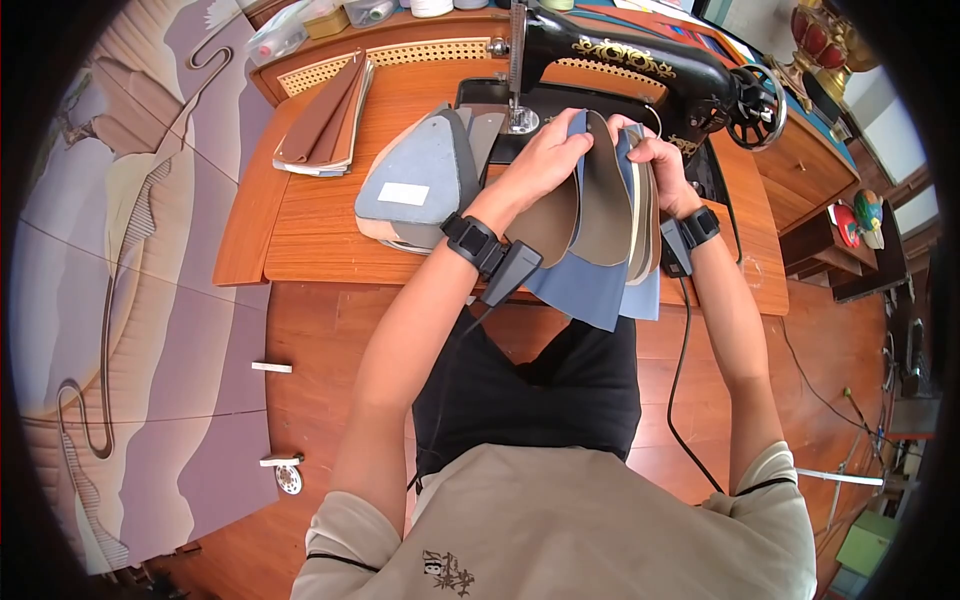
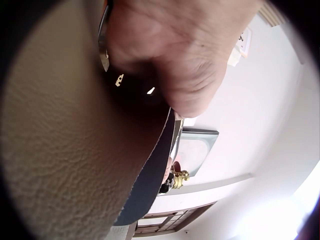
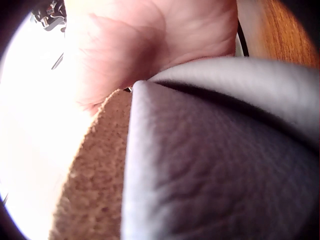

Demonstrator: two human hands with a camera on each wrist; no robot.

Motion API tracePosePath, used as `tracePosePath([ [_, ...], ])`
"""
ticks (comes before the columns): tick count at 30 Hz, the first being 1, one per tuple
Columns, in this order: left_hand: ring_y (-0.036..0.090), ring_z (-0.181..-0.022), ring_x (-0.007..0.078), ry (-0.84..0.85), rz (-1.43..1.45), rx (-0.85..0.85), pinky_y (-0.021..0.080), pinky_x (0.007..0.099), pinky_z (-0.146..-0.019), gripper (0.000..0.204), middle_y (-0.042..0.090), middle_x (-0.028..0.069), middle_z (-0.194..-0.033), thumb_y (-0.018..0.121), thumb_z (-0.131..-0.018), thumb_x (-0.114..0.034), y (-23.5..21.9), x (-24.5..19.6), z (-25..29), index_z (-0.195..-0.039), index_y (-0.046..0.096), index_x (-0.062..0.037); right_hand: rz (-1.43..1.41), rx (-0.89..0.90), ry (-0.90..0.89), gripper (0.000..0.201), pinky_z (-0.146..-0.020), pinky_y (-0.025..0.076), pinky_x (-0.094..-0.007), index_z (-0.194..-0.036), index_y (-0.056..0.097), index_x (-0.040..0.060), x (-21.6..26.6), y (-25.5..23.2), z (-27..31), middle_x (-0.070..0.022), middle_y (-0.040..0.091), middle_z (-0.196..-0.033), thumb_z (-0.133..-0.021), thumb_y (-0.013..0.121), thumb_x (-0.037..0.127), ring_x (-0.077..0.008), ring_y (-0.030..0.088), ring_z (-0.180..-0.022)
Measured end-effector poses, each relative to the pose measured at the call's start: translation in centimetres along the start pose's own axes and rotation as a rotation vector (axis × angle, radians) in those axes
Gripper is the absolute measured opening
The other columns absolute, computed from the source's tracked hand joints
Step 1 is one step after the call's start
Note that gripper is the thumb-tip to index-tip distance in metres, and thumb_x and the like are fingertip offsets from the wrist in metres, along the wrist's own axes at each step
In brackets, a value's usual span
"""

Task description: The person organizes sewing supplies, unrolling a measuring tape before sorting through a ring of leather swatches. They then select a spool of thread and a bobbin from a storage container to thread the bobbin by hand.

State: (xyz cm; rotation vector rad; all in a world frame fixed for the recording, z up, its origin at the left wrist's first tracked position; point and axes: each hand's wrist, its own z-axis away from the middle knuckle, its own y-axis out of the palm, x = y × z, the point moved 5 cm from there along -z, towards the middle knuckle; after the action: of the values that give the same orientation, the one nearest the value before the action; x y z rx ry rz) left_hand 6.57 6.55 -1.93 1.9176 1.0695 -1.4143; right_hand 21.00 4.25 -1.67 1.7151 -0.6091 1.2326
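Both hands hold up leather pieces in front of the sewing machine. My left hand (image 1: 548,158) pinches the tops of blue and brown-grey pieces (image 1: 604,215), which hang down past the table edge. On the right, my right hand (image 1: 660,170) grips the upper ends of several cream, brown and blue layers (image 1: 642,225). In the left wrist view, the left hand (image 2: 170,50) curls over the edge of a textured leather piece (image 2: 65,135). The right wrist view has the right hand (image 3: 150,45) against a pale grained piece (image 3: 200,165) and a brown fuzzy one (image 3: 97,165); its fingertips are hidden.
A black sewing machine (image 1: 620,62) stands behind the hands. Left of them on the wooden table (image 1: 310,240) lie a grey-blue stack (image 1: 415,170) with a white label and a fanned brown stack (image 1: 325,115). Containers and thread spools line the back. A cable hangs from the right wrist.
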Motion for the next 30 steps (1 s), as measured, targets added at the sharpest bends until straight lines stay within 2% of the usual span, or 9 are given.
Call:
tracePosePath([
  [2, 0.053, -0.105, 0.0192, 0.027, 0.014, -0.005, 0.04, 0.0305, -0.092, 0.035, 0.058, 0.0148, -0.112, 0.047, -0.088, -0.013, -0.1, -0.1, -0.1, -0.118, 0.05, 0.0049, 0.003, 0.016, 0.01, 0.029, -0.072, 0.052, -0.0261, -0.091, 0.052, 0.0042, 0.1, 0.3, 0.1, -0.0074, 0.056, -0.089, -0.063, 0.054, 0.014, -0.0165, 0.059, -0.077],
  [5, 0.053, -0.098, 0.0161, 0.003, 0.032, -0.022, 0.041, 0.029, -0.089, 0.033, 0.059, 0.0102, -0.106, 0.046, -0.087, -0.011, -0.2, -0.1, -0.1, -0.115, 0.051, 0.0043, -0.007, 0.034, 0.004, 0.03, -0.072, 0.052, -0.026, -0.091, 0.051, 0.004, 0.1, 0.4, 0.1, -0.0072, 0.056, -0.088, -0.063, 0.055, 0.015, -0.0165, 0.059, -0.077],
  [7, 0.054, -0.102, 0.0135, -0.031, 0.02, -0.004, 0.04, 0.0283, -0.092, 0.029, 0.059, 0.0053, -0.106, 0.045, -0.09, -0.013, -0.2, -0.3, 0.1, -0.114, 0.056, -0.0018, -0.005, 0.044, -0.005, 0.03, -0.072, 0.052, -0.0259, -0.09, 0.051, 0.0038, 0.0, 0.2, 0.0, -0.0071, 0.056, -0.087, -0.063, 0.055, 0.015, -0.0165, 0.059, -0.077],
  [11, 0.055, -0.098, 0.0127, 0.001, 0.01, 0.007, 0.041, 0.0279, -0.09, 0.028, 0.061, 0.0048, -0.102, 0.045, -0.09, -0.014, -0.3, -0.6, 0.0, -0.112, 0.058, -0.001, 0.005, 0.052, -0.023, 0.03, -0.071, 0.051, -0.0254, -0.089, 0.051, 0.0036, 0.0, 0.2, -0.1, -0.0069, 0.056, -0.085, -0.062, 0.055, 0.016, -0.0162, 0.059, -0.076],
  [19, 0.056, -0.081, 0.0077, 0.007, 0.006, -0.033, 0.045, 0.0244, -0.073, 0.033, 0.063, 0.002, -0.089, 0.051, -0.089, -0.017, -0.5, -1.9, 0.5, -0.113, 0.061, 0.0015, 0.013, 0.05, -0.021, 0.028, -0.07, 0.051, -0.0259, -0.086, 0.05, 0.0032, -0.2, 0.0, -0.2, -0.0083, 0.056, -0.084, -0.061, 0.056, 0.015, -0.0164, 0.058, -0.074],
  [23, 0.056, -0.08, 0.0068, 0.003, 0.0, -0.016, 0.045, 0.0232, -0.072, 0.032, 0.063, 0.002, -0.089, 0.052, -0.088, -0.017, -0.6, -1.7, 0.5, -0.112, 0.062, 0.0029, 0.001, 0.067, -0.008, 0.028, -0.069, 0.051, -0.0263, -0.085, 0.05, 0.0031, -0.2, 0.1, -0.1, -0.0091, 0.057, -0.084, -0.06, 0.055, 0.015, -0.0169, 0.058, -0.073],
  [25, 0.056, -0.08, 0.0066, -0.051, 0.012, -0.058, 0.045, 0.0231, -0.072, 0.033, 0.063, 0.0018, -0.088, 0.053, -0.088, -0.017, -0.8, -1.0, 0.3, -0.112, 0.062, 0.0035, -0.004, 0.072, -0.008, 0.028, -0.069, 0.05, -0.0264, -0.084, 0.049, 0.003, -0.2, 0.1, -0.1, -0.0093, 0.057, -0.083, -0.06, 0.055, 0.014, -0.0173, 0.058, -0.073],
  [30, 0.056, -0.078, 0.0067, -0.061, 0.041, -0.089, 0.045, 0.023, -0.072, 0.034, 0.063, 0.0016, -0.087, 0.053, -0.088, -0.018, -0.9, -0.7, 0.1, -0.113, 0.062, 0.003, -0.009, 0.07, 0.006, 0.028, -0.069, 0.05, -0.0271, -0.082, 0.049, 0.0029, 0.0, 0.6, 0.1, -0.01, 0.057, -0.083, -0.058, 0.054, 0.014, -0.0185, 0.058, -0.074],
])
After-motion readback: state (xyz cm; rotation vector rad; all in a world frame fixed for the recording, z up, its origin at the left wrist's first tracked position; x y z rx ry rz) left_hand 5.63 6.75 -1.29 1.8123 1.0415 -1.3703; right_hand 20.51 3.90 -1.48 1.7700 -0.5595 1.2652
